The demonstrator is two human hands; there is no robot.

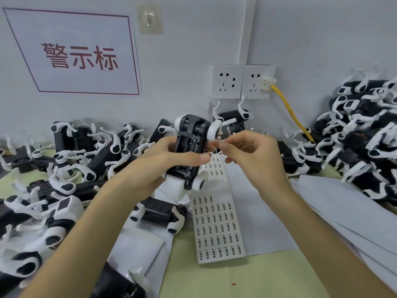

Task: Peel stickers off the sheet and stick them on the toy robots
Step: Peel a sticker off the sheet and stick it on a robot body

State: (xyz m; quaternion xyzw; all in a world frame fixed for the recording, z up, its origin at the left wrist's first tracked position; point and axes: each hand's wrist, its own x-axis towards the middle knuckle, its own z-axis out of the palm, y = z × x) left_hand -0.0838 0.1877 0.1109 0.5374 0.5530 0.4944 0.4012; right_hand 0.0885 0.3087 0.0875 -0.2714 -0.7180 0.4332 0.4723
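While the left hand (169, 157) grips it, the toy robot (189, 145) stands upright.

Black-and-white toy robots (191, 147), yellow cable (287, 106)

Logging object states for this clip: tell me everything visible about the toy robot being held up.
The toy robot is dog-like, apparently plastic: black body, white round leg joints, white block at its lower end. It is held above the table, underside towards the camera. The left hand grips its body; the right hand pinches a white sticker beside its upper joint.
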